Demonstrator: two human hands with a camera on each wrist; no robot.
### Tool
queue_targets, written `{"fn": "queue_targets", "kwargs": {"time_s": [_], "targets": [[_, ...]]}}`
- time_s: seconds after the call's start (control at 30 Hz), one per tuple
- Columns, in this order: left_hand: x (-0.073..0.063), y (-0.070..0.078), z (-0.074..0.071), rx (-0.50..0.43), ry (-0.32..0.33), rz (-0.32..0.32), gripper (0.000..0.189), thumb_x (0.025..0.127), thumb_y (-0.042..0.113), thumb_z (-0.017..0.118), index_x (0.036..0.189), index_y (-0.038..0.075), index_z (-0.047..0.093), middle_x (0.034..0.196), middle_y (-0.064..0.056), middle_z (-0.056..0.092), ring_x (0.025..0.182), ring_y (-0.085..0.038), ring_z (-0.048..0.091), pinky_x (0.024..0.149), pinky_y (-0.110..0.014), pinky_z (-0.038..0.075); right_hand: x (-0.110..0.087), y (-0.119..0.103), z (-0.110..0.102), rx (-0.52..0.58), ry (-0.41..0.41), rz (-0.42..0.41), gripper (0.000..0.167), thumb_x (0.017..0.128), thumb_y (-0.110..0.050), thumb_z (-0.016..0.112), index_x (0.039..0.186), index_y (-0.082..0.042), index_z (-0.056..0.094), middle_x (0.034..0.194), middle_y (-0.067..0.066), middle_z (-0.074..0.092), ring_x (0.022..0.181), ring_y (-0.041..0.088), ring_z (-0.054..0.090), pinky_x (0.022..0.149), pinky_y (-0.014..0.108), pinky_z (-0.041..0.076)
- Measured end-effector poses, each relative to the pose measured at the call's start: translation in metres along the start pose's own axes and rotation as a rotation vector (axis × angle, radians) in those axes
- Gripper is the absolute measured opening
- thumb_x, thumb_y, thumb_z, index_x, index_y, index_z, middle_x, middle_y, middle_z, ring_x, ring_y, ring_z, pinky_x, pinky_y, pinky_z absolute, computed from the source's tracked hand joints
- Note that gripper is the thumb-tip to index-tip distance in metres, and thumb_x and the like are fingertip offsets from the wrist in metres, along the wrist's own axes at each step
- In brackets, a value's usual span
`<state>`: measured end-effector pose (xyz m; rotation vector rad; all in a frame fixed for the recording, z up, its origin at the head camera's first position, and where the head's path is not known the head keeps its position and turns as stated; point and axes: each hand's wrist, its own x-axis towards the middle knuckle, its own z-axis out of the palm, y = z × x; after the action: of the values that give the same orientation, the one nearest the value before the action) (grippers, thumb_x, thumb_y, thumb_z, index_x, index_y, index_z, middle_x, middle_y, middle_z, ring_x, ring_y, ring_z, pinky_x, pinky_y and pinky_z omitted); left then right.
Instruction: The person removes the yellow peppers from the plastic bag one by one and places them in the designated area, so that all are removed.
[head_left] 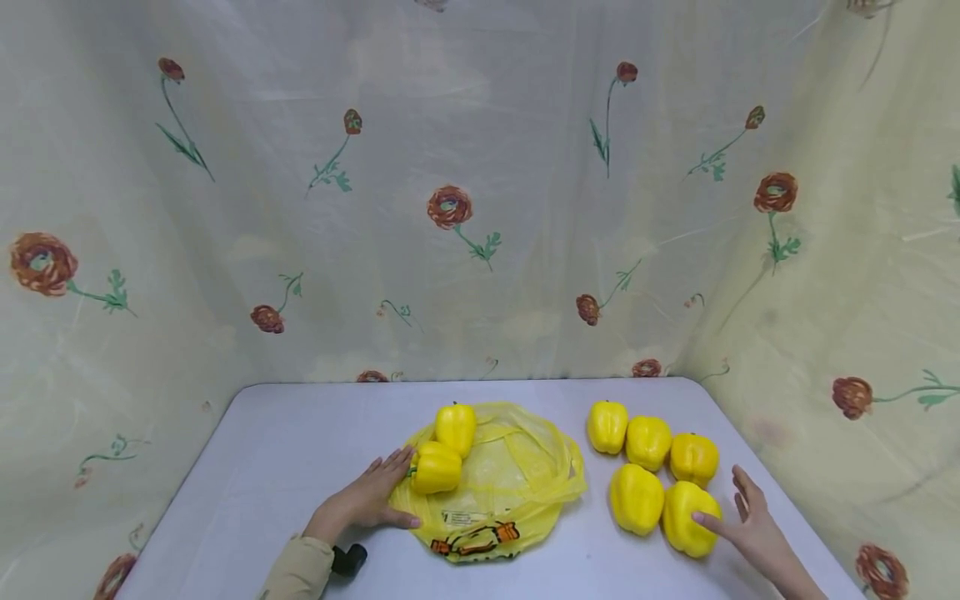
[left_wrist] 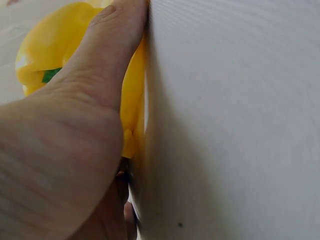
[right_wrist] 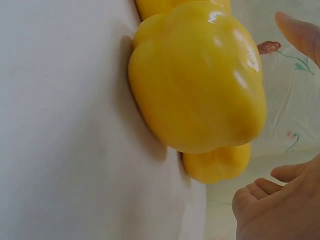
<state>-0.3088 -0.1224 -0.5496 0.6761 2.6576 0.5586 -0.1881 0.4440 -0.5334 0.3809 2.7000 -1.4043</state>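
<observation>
A yellow plastic bag (head_left: pixel 510 467) lies flattened on the table, with two yellow bell peppers (head_left: pixel 437 468) on its left part. My left hand (head_left: pixel 367 498) rests at the bag's left edge, fingers extended and thumb spread, fingertips beside the nearer pepper. In the left wrist view, that pepper (left_wrist: pixel 52 40) shows its green stem end behind the hand. My right hand (head_left: pixel 757 529) is at the right, its thumb and fingers spread around the near right side of a bell pepper (head_left: pixel 686 521). In the right wrist view, the fingers stand apart from this pepper (right_wrist: pixel 200 80).
Several more yellow bell peppers (head_left: pixel 648 442) stand grouped on the right of the white table (head_left: pixel 300 433). Beside the left wrist is a small black object (head_left: pixel 348 560). A flower-printed cloth (head_left: pixel 525 275) hangs behind the table and along its sides.
</observation>
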Motion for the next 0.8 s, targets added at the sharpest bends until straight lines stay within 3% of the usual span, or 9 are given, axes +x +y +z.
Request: {"fn": "queue_targets", "kwargs": {"time_s": [0.33, 0.8], "targets": [[0.002, -0.003, 0.003, -0.012, -0.007, -0.002, 0.118, 0.069, 0.071, 0.068, 0.155, 0.008, 0.016, 0.163, -0.009, 0.012, 0.151, -0.029, 0.011, 0.124, -0.05, 0.007, -0.011, -0.035, 0.0, -0.042, 0.007, -0.062, 0.114, 0.089, -0.038, 0.068, 0.149, 0.001, -0.021, 0.154, 0.034, -0.016, 0.143, 0.051, -0.004, 0.114, 0.064, 0.013], [0.004, -0.002, 0.003, -0.01, 0.001, -0.014, 0.119, 0.068, 0.07, 0.069, 0.155, 0.009, 0.017, 0.163, -0.009, 0.013, 0.151, -0.029, 0.012, 0.124, -0.05, 0.008, -0.01, -0.082, 0.019, -0.042, 0.075, -0.227, 0.11, 0.083, -0.037, 0.075, 0.154, -0.007, -0.004, 0.158, 0.026, 0.006, 0.144, 0.049, 0.008, 0.114, 0.064, 0.017]]}}
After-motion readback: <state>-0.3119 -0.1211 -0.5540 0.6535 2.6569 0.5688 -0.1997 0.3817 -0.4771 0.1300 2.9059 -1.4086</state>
